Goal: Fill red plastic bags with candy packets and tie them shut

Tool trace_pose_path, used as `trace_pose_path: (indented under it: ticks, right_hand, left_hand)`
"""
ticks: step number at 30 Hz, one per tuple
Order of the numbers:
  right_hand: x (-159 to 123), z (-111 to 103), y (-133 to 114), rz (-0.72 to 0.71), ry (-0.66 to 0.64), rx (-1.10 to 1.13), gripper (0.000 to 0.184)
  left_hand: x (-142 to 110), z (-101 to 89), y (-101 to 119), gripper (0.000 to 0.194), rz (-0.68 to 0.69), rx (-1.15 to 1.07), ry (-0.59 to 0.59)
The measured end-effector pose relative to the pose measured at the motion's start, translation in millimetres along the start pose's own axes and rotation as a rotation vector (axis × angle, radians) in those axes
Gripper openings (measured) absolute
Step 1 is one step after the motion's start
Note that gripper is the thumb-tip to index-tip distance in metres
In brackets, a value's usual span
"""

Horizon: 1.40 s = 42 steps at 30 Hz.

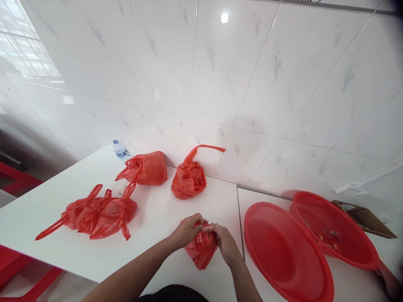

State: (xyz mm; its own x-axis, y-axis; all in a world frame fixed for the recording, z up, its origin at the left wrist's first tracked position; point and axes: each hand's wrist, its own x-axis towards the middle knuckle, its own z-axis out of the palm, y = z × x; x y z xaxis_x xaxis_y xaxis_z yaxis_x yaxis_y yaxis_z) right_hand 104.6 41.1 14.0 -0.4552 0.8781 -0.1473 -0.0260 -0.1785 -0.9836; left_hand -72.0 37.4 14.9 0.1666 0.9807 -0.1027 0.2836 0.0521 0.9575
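A small red plastic bag (pixel 201 251) lies on the white table (pixel 47 201) right in front of me. My left hand (pixel 186 230) and my right hand (pixel 224 241) both pinch its top, fingers closed on the plastic. Further back on the table lie other filled red bags: one at the back middle (pixel 189 178) with a handle sticking up, one to its left (pixel 147 168), and a bunch at the left (pixel 97 214).
A red perforated basin (pixel 283 256) leans on a second red basin (pixel 346 247) at the right, which holds small items. A brown cardboard box (pixel 368 218) lies behind them. A small water bottle (pixel 119 149) stands against the tiled wall. Another person's hand (pixel 390 283) shows at the right edge.
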Motion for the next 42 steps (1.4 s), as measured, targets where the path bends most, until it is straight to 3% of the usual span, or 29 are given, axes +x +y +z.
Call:
trace_pose_path:
  ticks: [3,7,10,12,17,19,21,25,28,34,37,39,42]
  right_hand:
    - [2,0,4,0.005,0.070,-0.111,0.020]
    - [8,1,12,0.000,0.308,-0.424,0.026]
    - [11,0,14,0.054,0.350,-0.540,0.018]
    - [11,-1,13,0.063,0.320,-0.435,0.020]
    - [9,-3,9,0.085,0.104,0.121,0.027]
    - [11,-7,13,0.099,0.106,0.228,0.028]
    - [15,-16,21,0.107,0.216,0.134,0.026]
    - [17,-49,48,0.110,0.629,-0.391,0.026]
    - [10,-67,71,0.171,0.746,-0.521,0.027]
    - [-6,-71,111,0.245,0.645,-0.496,0.032]
    - [-7,-70,133,0.304,0.507,-0.351,0.057]
    - [-6,-61,146,0.317,0.439,-0.242,0.077]
    - [-7,-30,157,0.233,0.305,-0.164,0.082]
  left_hand:
    - [1,2.7,1,0.005,-0.052,0.053,-0.019]
    - [0,2.7,6,0.002,-0.058,0.135,-0.012]
    - [0,1.2,7,0.001,-0.057,0.172,-0.021]
    - [-1,0.3,5,0.002,-0.056,0.198,-0.009]
    - [-1,0.7,0,0.004,-0.066,0.237,0.000]
    - [0,-0.4,-2,0.004,-0.044,0.312,-0.014]
    - [0,-6.2,-6,0.003,-0.003,0.404,-0.024]
    - [-7,-34.5,-25,0.008,0.005,0.556,0.003]
    - [-20,-55.4,-49,0.009,-0.087,0.631,0.041]
    - [-38,-59.7,-79,0.007,-0.255,0.649,0.087]
    - [-37,-54.0,-85,0.016,-0.299,0.584,0.089]
    - [-37,-46.3,-90,0.039,-0.311,0.519,0.074]
    - [-38,-27.0,-98,0.089,-0.308,0.406,0.014]
